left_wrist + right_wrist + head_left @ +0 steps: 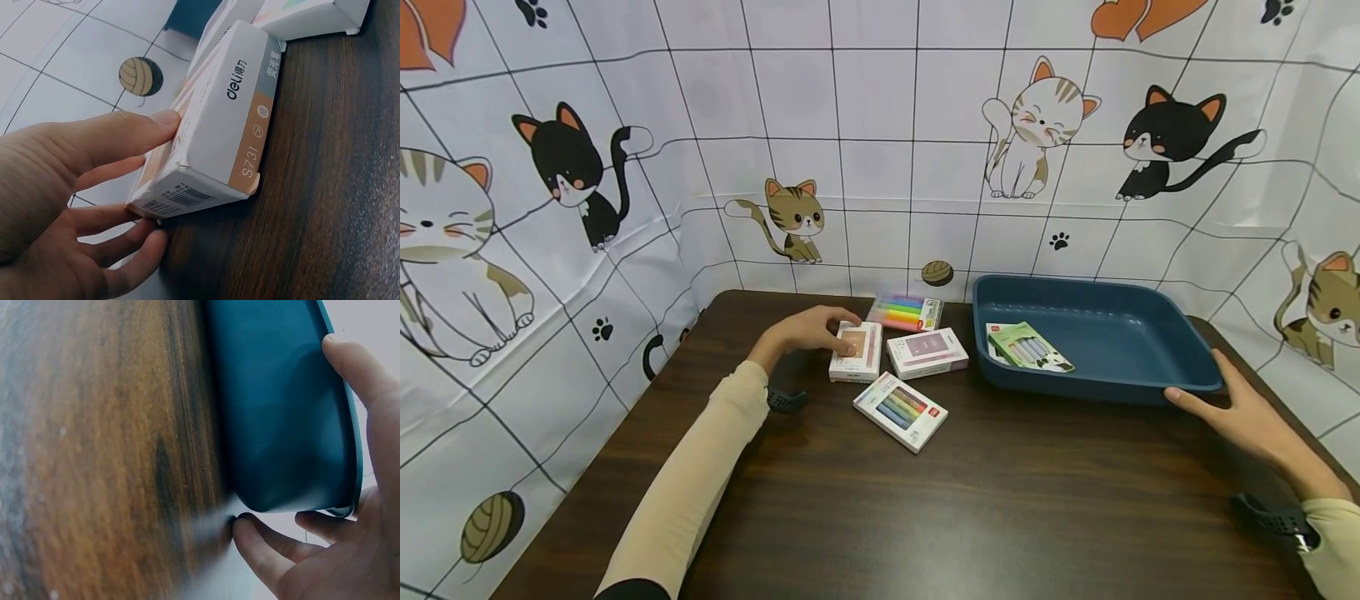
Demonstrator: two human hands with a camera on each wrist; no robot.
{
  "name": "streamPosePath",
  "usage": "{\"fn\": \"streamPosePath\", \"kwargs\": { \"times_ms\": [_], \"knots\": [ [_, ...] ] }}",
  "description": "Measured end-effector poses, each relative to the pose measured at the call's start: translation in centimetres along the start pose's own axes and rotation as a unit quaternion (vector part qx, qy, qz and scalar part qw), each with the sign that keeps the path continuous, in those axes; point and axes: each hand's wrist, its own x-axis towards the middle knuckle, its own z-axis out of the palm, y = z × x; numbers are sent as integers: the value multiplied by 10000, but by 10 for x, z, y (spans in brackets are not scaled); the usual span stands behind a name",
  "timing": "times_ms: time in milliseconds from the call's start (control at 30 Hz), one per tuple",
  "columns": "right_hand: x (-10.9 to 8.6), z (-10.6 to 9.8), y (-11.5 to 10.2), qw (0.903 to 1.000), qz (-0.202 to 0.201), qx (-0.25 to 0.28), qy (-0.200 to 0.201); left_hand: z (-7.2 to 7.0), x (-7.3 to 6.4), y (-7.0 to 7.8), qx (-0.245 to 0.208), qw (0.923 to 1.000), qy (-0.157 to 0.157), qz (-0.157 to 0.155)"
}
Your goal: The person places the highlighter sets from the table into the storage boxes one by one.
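Gripping the orange-marked box (863,364) with your left hand (808,330): thumb on the printed top face, other fingers around its edge, spacing fairly narrow. Box is on the left side of the group of packs, toward the far side of the table (1000,508); can't tell if its base is fully down. Left wrist view reads "deli" and "S731" on one side, barcode on the adjoining end. Your right hand (1247,410) is spread wider, holding the near right corner of the blue tray (1150,392), thumb at the rim, fingers around the outside; some fingertips hidden behind the wall. Tray is on the far right of the table, with a green packet (1030,347) in its left end, lying partly over another packet, mostly covered. Pink-windowed box (927,352) lies just beside your held one, on its right. Clear pack of rainbow pens (906,313) sits behind these two, near the back edge. White box with coloured sticks (901,412) lies nearest you, set at an angle. Cat-print sheet (880,100) behind, dark bands on both your wrists, pale sleeves.
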Motion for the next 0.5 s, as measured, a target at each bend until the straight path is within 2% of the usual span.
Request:
{"fn": "streamPosePath", "kwargs": {
  "times_ms": [300, 500],
  "knots": [
    [-1, -1, -2, 10000, 46, -26, 19, 1, 2, 7, 181, 9998, 52, 109],
    [-1, 1, 0, 10000, 62, 48, 23, 1, 1, 6, 88, 9998, 69, 158]
  ]
}}
